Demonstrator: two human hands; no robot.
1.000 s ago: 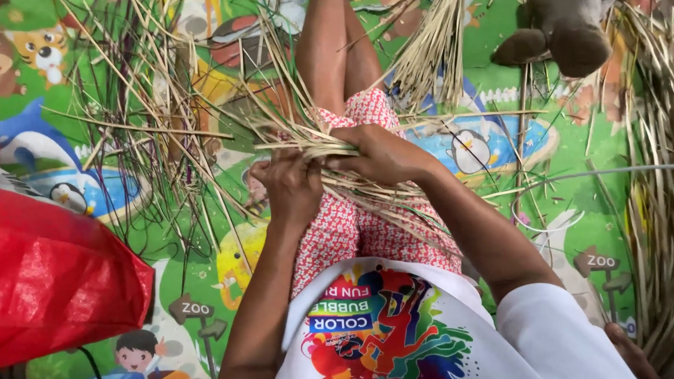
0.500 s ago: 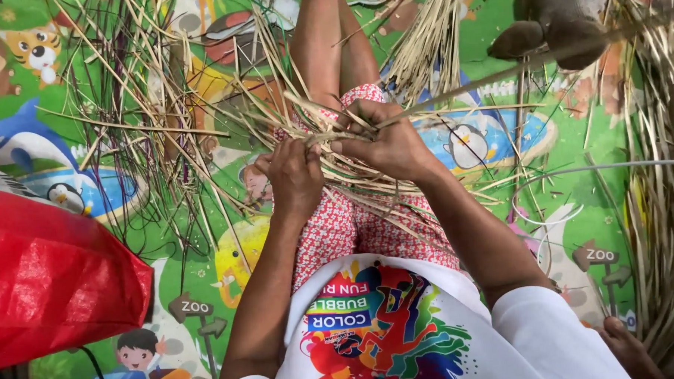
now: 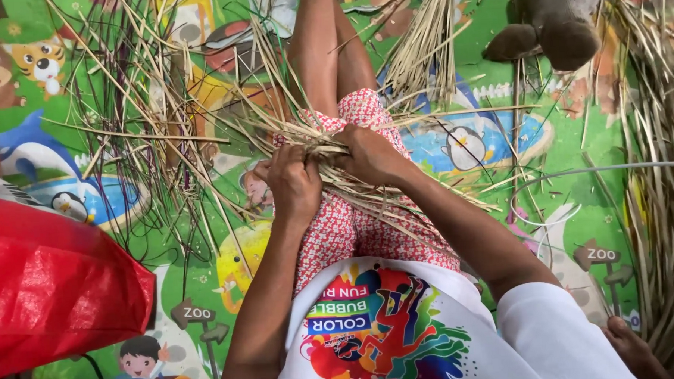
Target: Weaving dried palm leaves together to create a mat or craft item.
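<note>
A person is sitting on a bright green cartoon play mat, legs stretched out, looking down at their own hands working over the lap. The left hand and the right hand are pressing together, fingers of both clenching around a bundle of dry straw-coloured strips lying across the thighs. Half a second ago the right hand was lifted with its fingers spread among the strands; now it is lowering and closing, so the bundle is being gathered and pulled tight again. Loose strips are trailing from the grip toward the lower right across the red patterned shorts. A tangle of scattered strips is covering the mat's upper left, and a thick heap of strips is running along its right edge. A red bag is sitting at the left edge; its contents are hidden.
</note>
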